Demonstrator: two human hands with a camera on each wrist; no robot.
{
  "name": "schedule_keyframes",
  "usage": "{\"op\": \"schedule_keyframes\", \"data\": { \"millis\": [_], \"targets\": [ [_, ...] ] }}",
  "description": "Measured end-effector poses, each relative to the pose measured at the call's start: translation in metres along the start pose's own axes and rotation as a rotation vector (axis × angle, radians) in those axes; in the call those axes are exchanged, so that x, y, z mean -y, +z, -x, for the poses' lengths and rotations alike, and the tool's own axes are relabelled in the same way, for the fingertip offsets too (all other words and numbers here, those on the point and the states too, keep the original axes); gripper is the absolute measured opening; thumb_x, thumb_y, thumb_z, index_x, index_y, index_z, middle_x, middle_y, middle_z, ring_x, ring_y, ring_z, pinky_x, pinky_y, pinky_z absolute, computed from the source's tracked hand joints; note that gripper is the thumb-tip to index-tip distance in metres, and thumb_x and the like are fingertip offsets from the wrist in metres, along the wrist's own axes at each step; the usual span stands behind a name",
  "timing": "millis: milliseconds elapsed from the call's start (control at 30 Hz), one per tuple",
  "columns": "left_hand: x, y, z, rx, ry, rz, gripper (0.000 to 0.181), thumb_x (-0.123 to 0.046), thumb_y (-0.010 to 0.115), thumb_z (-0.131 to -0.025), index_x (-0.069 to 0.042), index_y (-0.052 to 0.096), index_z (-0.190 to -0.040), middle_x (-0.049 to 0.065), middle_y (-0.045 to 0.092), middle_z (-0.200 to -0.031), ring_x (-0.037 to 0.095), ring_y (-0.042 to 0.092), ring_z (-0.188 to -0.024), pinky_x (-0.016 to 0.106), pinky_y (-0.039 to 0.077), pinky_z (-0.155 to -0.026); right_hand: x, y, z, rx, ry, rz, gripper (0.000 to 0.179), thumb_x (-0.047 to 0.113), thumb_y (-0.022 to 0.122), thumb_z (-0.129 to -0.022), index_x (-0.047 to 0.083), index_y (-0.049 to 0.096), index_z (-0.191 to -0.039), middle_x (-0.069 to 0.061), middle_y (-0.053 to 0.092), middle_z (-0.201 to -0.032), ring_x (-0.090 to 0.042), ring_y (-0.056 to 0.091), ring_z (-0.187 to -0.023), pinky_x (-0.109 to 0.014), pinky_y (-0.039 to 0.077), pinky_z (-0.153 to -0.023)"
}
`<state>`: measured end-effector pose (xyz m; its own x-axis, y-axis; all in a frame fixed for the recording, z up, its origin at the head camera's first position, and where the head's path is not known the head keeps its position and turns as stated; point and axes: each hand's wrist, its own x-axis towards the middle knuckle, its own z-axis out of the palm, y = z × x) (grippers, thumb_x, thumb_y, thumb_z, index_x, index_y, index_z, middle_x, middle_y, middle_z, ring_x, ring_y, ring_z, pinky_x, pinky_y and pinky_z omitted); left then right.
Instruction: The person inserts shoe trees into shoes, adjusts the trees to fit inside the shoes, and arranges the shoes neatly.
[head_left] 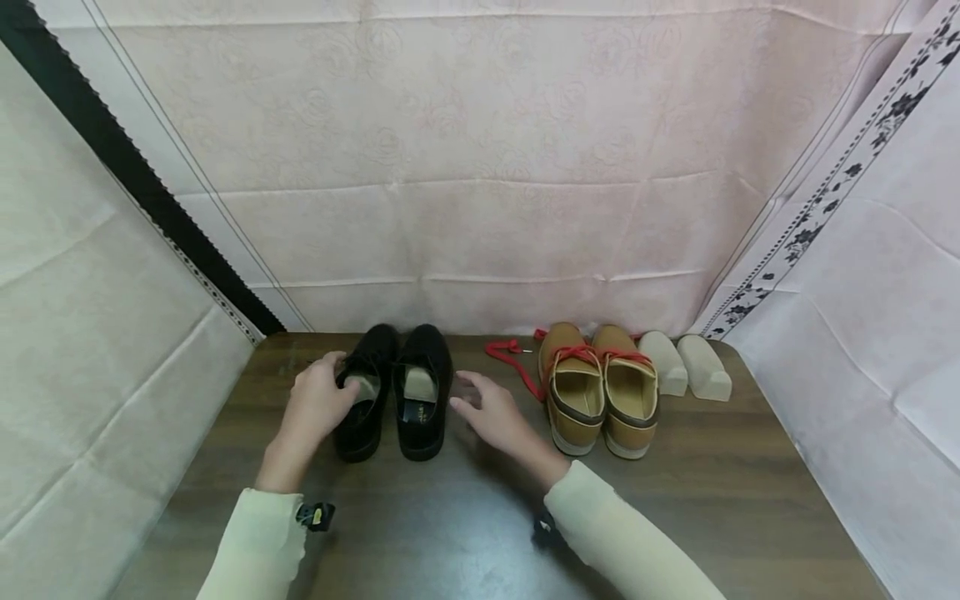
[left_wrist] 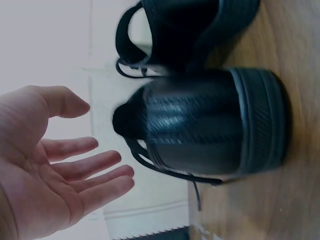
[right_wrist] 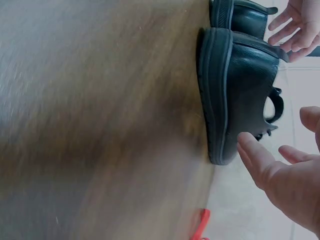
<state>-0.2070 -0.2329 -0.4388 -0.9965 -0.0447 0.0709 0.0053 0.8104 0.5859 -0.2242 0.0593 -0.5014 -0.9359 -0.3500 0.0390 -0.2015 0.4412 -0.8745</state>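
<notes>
Two black lace-up shoes stand side by side on the wooden table, toes pointing at the back wall, with pale inserts inside: a left black shoe point(head_left: 366, 433) and a right black shoe point(head_left: 422, 433). My left hand point(head_left: 322, 398) hovers at the outer side of the left one, fingers spread and loosely bent. In the left wrist view, that hand point(left_wrist: 65, 165) shows an empty palm beside the shoe's heel point(left_wrist: 195, 125). Beside the right shoe is my right hand point(head_left: 491, 410), thumb and fingers apart, nothing held. Its fingertip overlaps the shoe point(right_wrist: 245, 85) in the right wrist view.
Tan shoes point(head_left: 576, 429) with red laces stand to the right, a red lace point(head_left: 512, 350) trailing beside them. Two white blocks point(head_left: 705, 367) with rounded ends lie farther right. Pale patterned cloth point(head_left: 465, 150) hangs behind the wooden table point(head_left: 420, 533) and at both sides.
</notes>
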Motion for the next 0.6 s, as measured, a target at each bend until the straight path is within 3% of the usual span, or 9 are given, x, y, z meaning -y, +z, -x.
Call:
{"op": "schedule_keyframes", "data": {
  "millis": [67, 133, 267, 500, 600],
  "targets": [
    [-0.006, 0.003, 0.002, -0.042, 0.033, 0.007, 0.056, -0.020, 0.058, -0.099, 0.005, 0.047, -0.148, 0.033, 0.057, -0.138, 0.037, 0.064, -0.093, 0.044, 0.053, -0.070, 0.001, -0.006, 0.003, -0.009, -0.012, 0.012, 0.054, 0.032, 0.065, -0.103, 0.015, 0.050, -0.152, -0.011, 0.059, -0.147, -0.029, 0.065, -0.126, -0.045, 0.055, -0.102],
    [-0.011, 0.006, 0.004, -0.077, 0.062, 0.011, 0.055, -0.023, 0.060, -0.100, 0.005, 0.049, -0.147, 0.033, 0.057, -0.139, 0.043, 0.064, -0.108, 0.053, 0.057, -0.082, 0.002, -0.012, 0.007, -0.014, -0.030, 0.019, 0.055, 0.034, 0.065, -0.103, 0.016, 0.050, -0.152, -0.009, 0.059, -0.146, -0.030, 0.064, -0.127, -0.046, 0.055, -0.103],
    [-0.021, 0.014, 0.007, -0.118, 0.112, 0.029, 0.056, -0.029, 0.064, -0.101, 0.002, 0.051, -0.147, 0.029, 0.055, -0.144, 0.047, 0.055, -0.130, 0.063, 0.049, -0.103, 0.006, -0.025, 0.017, -0.042, -0.052, 0.036, 0.053, 0.034, 0.066, -0.102, 0.021, 0.051, -0.151, -0.007, 0.060, -0.146, -0.030, 0.064, -0.128, -0.045, 0.054, -0.104],
    [-0.040, 0.028, 0.016, -0.134, 0.204, 0.053, 0.058, -0.033, 0.067, -0.100, -0.002, 0.053, -0.147, 0.025, 0.054, -0.147, 0.044, 0.057, -0.131, 0.061, 0.050, -0.104, 0.005, -0.049, 0.039, -0.098, -0.114, 0.035, 0.049, 0.024, 0.069, -0.101, 0.019, 0.055, -0.147, -0.010, 0.060, -0.146, -0.029, 0.065, -0.127, -0.042, 0.056, -0.102],
    [-0.047, 0.030, 0.020, -0.126, 0.220, 0.049, 0.059, -0.036, 0.067, -0.100, -0.004, 0.052, -0.147, 0.022, 0.054, -0.148, 0.043, 0.053, -0.136, 0.060, 0.049, -0.106, 0.001, -0.059, 0.047, -0.137, -0.172, 0.101, 0.047, 0.022, 0.071, -0.100, 0.018, 0.057, -0.145, -0.010, 0.062, -0.142, -0.029, 0.064, -0.127, -0.043, 0.056, -0.101]
  ]
}}
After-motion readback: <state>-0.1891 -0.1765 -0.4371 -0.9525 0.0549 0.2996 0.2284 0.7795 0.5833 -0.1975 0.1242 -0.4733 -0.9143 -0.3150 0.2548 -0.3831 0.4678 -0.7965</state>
